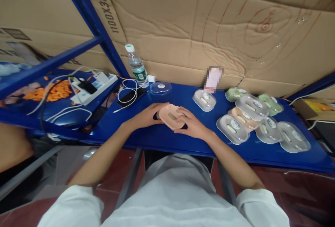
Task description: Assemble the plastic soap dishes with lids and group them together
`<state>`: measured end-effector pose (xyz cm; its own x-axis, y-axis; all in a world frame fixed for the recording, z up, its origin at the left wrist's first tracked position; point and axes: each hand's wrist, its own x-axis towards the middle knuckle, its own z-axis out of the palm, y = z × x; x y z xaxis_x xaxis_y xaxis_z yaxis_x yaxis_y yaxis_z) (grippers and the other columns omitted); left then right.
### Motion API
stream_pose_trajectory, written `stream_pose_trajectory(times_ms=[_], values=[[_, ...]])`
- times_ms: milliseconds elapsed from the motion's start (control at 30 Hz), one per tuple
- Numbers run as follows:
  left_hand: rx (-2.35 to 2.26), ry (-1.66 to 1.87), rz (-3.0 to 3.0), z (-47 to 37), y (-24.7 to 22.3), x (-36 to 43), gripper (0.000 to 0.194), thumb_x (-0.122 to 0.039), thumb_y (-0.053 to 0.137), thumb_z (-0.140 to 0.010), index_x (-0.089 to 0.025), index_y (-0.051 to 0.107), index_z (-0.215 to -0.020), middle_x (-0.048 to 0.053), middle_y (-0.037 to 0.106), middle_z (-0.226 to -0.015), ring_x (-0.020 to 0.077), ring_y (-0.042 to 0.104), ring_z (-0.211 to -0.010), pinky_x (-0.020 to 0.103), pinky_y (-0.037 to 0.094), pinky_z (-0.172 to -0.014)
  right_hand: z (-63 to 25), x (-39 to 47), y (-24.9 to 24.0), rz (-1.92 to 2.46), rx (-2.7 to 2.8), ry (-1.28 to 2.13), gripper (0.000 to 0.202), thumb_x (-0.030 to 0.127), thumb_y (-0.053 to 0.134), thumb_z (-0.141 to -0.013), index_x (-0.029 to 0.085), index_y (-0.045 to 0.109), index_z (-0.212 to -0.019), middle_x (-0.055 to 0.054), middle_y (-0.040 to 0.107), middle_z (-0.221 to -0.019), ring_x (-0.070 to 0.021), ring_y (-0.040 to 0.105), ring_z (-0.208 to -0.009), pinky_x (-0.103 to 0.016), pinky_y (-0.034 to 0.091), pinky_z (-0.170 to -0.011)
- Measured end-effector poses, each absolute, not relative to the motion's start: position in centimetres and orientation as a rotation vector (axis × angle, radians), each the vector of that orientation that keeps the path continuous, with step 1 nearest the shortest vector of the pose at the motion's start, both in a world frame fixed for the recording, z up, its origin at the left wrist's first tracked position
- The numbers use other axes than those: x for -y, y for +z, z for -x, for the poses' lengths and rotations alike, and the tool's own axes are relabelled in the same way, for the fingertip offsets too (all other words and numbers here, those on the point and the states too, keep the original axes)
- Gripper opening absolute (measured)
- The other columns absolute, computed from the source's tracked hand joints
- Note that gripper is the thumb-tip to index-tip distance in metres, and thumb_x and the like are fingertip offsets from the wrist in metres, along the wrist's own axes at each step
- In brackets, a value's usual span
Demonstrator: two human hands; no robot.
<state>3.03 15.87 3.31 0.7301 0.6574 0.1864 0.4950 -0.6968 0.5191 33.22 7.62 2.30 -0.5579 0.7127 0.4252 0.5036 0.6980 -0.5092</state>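
Observation:
Both my hands hold a peach-coloured plastic dish [168, 115], shaped like a soap dish with a rounded, wavy rim, just above the blue table. My left hand [149, 114] grips its left side, with the fingers curled round the edge. On the other side my right hand [192, 124] closes on the rim, and its fingers reach over the inside near a slot-like bar. A clear plastic lid [160, 88] lies behind the dish. To the right sit several lidded dishes, among them a grey one [204, 100], a green one [237, 94] and a peach one [244, 118].
A water bottle [137, 67] and a dark phone [131, 97] with a white cable stand at the back left. Past the blue frame post [86, 14] are a power strip [94, 89] and orange pieces [52, 91]. Cardboard [170, 21] walls the back. Another person's body shows far left.

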Motion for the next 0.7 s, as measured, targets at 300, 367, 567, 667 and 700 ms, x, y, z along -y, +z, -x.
stream_pose_trajectory(times_ms=[300,367,567,667,700], values=[[-0.757,0.521,-2.405,-4.7,3.5,-20.5,0.105,-0.057,0.089,-0.080,-0.029,0.038,-0.167,0.017,0.046,-0.169,0.0371,0.049,-0.154,0.056,0.040,-0.129,-34.6,-8.4,2.4,1.267,2.240,0.226,0.033,0.025,0.051,-0.111,0.031,0.077,-0.130,-0.008,0.054,-0.167,-0.0353,0.033,-0.166,-0.068,0.037,-0.128],[-0.763,0.528,-2.437,-5.3,2.9,-20.4,0.093,-0.058,0.087,-0.084,-0.027,0.047,-0.162,0.016,0.050,-0.166,0.0368,0.045,-0.156,0.056,0.035,-0.132,-34.6,-8.5,2.3,1.293,2.242,0.251,0.034,0.027,0.050,-0.112,0.029,0.076,-0.133,-0.009,0.051,-0.169,-0.0346,0.031,-0.167,-0.066,0.036,-0.130],[-0.842,0.534,-2.408,-5.5,2.5,-19.2,0.104,-0.066,0.088,-0.080,-0.027,0.042,-0.165,0.016,0.054,-0.158,0.0364,0.049,-0.151,0.054,0.041,-0.127,-34.5,-9.2,1.3,1.244,2.211,0.352,0.034,0.040,0.063,-0.107,0.025,0.070,-0.137,-0.015,0.054,-0.164,-0.0301,0.044,-0.160,-0.057,0.041,-0.131],[-0.845,0.525,-2.400,-5.3,2.8,-19.2,0.103,-0.069,0.086,-0.080,-0.027,0.044,-0.164,0.015,0.058,-0.154,0.0347,0.055,-0.146,0.050,0.043,-0.125,-34.6,-9.6,0.9,1.236,2.185,0.360,0.030,0.038,0.060,-0.109,0.027,0.072,-0.134,-0.013,0.057,-0.161,-0.0291,0.047,-0.158,-0.056,0.043,-0.130],[-0.848,0.528,-2.396,-5.3,3.0,-19.3,0.102,-0.069,0.086,-0.081,-0.026,0.045,-0.164,0.016,0.059,-0.154,0.0341,0.056,-0.145,0.049,0.043,-0.125,-34.6,-9.7,0.8,1.238,2.185,0.355,0.030,0.038,0.059,-0.109,0.027,0.071,-0.135,-0.012,0.057,-0.162,-0.0292,0.046,-0.159,-0.057,0.042,-0.131]])
